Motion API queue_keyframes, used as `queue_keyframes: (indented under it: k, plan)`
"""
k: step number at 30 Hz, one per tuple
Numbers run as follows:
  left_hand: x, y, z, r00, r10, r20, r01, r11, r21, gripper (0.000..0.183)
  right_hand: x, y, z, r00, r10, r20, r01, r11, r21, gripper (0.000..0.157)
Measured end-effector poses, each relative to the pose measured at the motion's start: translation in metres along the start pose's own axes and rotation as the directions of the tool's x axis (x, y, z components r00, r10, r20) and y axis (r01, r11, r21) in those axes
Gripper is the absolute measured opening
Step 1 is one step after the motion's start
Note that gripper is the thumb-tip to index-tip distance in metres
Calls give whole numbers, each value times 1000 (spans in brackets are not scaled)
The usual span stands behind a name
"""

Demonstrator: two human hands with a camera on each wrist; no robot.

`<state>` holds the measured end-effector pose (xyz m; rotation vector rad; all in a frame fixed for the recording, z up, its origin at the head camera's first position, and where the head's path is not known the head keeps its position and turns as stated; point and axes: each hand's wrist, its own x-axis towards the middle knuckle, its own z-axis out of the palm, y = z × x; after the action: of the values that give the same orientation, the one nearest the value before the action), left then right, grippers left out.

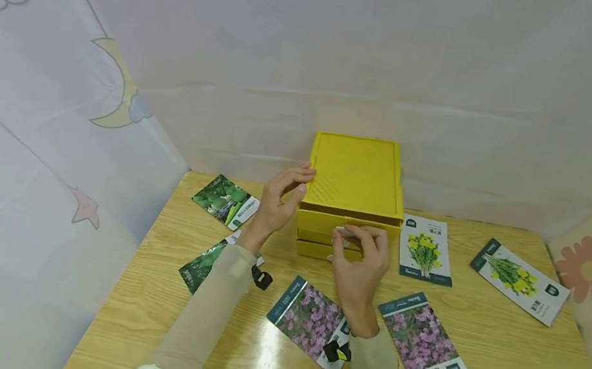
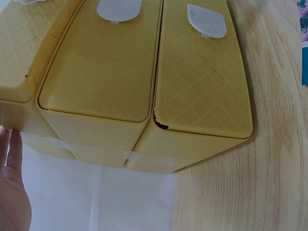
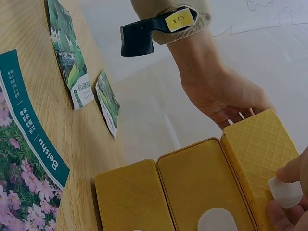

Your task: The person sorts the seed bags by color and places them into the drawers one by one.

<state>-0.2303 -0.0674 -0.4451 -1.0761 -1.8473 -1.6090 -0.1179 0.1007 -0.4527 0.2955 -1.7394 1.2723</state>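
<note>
A yellow three-drawer box [image 1: 357, 172] stands at the back of the table against the wall cloth. Its top drawer [image 3: 260, 144] juts out past the middle drawer [image 3: 192, 178] and the bottom drawer [image 3: 134, 192]. My right hand [image 1: 362, 262] pinches the white tab handle [image 3: 285, 192] on the top drawer between thumb and fingers. At the box's left side, my left hand [image 1: 282, 202] rests its extended fingers against the wall near the top. White tabs [image 2: 119, 9] also show on the two lower drawers. The top drawer's inside is hidden in every view.
Seed packets lie around the box. Two green vegetable packets [image 1: 225, 201] are on the left, one partly under my left forearm. Two pink-flower packets [image 1: 424, 346] lie in front. A yellow-flower packet [image 1: 427, 251] stands close right, another [image 1: 521, 281] farther right.
</note>
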Motion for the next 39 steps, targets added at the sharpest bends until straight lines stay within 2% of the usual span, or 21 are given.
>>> queue_keyframes:
  k: [14, 39]
  plan:
    - [-1, -2, 1, 1000, 11, -3, -11, 1000, -17, 23, -4, -8, -3, 1000, 8, -18, -8, 1000, -16, 24]
    - [0, -2, 1, 999, 32, 3, -32, 999, -29, 26, -10, -16, -9, 999, -26, -27, 25, 1000, -11, 29]
